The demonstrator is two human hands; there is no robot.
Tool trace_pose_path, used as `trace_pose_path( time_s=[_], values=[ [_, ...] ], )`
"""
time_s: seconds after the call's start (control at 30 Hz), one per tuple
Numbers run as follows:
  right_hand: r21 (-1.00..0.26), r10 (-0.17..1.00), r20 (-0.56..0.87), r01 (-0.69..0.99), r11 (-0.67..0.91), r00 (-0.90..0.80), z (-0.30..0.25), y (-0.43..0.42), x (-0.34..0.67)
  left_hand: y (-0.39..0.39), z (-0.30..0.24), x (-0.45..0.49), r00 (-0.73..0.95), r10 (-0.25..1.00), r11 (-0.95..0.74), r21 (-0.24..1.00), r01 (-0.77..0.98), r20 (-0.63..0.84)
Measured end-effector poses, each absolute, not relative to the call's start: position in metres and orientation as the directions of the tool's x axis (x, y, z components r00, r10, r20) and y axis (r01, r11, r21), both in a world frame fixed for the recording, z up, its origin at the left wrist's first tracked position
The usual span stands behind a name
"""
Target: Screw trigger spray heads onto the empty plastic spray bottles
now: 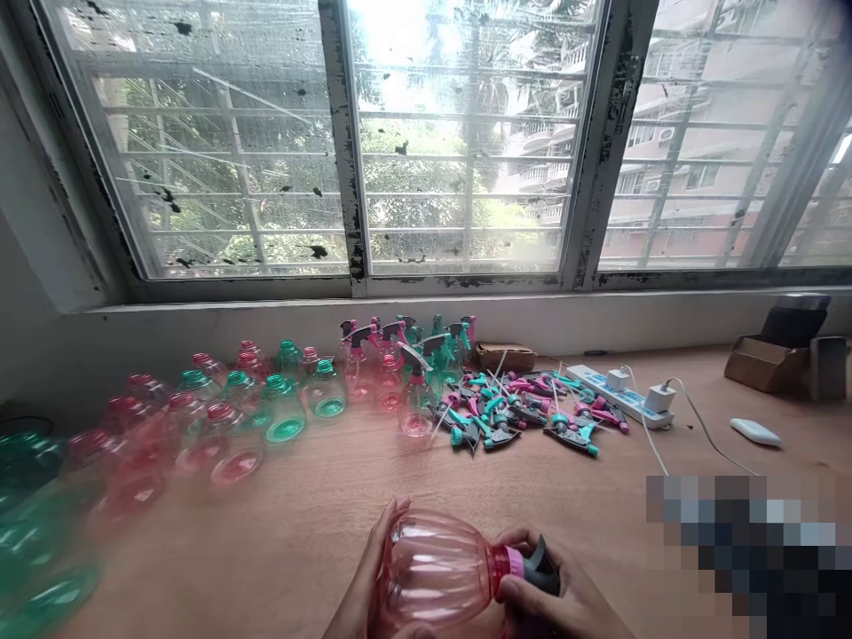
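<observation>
A clear pink spray bottle (436, 568) lies on its side in the air above the near part of the table, its neck pointing right. My left hand (376, 572) is wrapped round its base end. At the neck, my right hand (556, 586) grips the spray head (542, 568), which has a pink collar and a dark grey trigger part. The collar sits at the bottle's mouth; how tightly cannot be seen. Part of the spray head is hidden behind my right fingers.
Several pink and green bottles without heads (230, 444) stand at the left. Bottles with spray heads (416, 404) stand near the wall. Loose spray heads (512, 413) form a pile beside a power strip (622, 395). A white mouse (755, 432) and cardboard box (765, 362) are at the right.
</observation>
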State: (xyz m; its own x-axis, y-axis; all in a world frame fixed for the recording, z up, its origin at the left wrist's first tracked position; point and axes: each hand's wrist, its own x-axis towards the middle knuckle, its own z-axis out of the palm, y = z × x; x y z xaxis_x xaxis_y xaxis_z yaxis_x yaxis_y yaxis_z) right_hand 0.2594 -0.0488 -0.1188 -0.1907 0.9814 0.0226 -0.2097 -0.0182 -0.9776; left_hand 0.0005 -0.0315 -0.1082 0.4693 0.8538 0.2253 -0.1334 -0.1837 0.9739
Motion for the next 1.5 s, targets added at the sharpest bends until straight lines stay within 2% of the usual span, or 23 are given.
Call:
trace_pose_path(
  time_s=[0.23, 0.63, 0.87, 1.13, 1.33, 1.5],
  values=[
    [-0.959, 0.982, 0.005, -0.280, -0.049, -0.190, -0.111, -0.050, 0.257, -0.035, -0.106, 0.003, 0.411, 0.877, -0.240, 0.968, -0.070, 0.247],
    [-0.975, 0.985, 0.025, -0.221, -0.014, -0.174, -0.121, -0.050, 0.259, -0.030, -0.118, -0.001, 0.417, 0.878, -0.205, 0.973, -0.111, 0.233],
    [-0.934, 0.980, -0.013, -0.346, -0.083, -0.200, -0.108, -0.051, 0.257, -0.031, -0.115, 0.002, 0.381, 0.886, -0.283, 0.959, -0.006, 0.264],
    [-0.969, 0.984, 0.032, -0.248, -0.013, -0.175, -0.114, -0.051, 0.258, -0.033, -0.106, -0.003, 0.412, 0.896, -0.150, 0.986, -0.075, 0.168],
    [-0.960, 0.985, -0.019, -0.273, -0.067, -0.172, -0.107, -0.052, 0.257, -0.033, -0.105, 0.000, 0.373, 0.908, -0.177, 0.982, -0.072, 0.191],
    [-0.975, 0.990, 0.017, -0.220, -0.014, -0.137, -0.111, -0.052, 0.258, -0.034, -0.105, -0.001, 0.371, 0.904, -0.199, 0.977, -0.072, 0.211]
  ],
)
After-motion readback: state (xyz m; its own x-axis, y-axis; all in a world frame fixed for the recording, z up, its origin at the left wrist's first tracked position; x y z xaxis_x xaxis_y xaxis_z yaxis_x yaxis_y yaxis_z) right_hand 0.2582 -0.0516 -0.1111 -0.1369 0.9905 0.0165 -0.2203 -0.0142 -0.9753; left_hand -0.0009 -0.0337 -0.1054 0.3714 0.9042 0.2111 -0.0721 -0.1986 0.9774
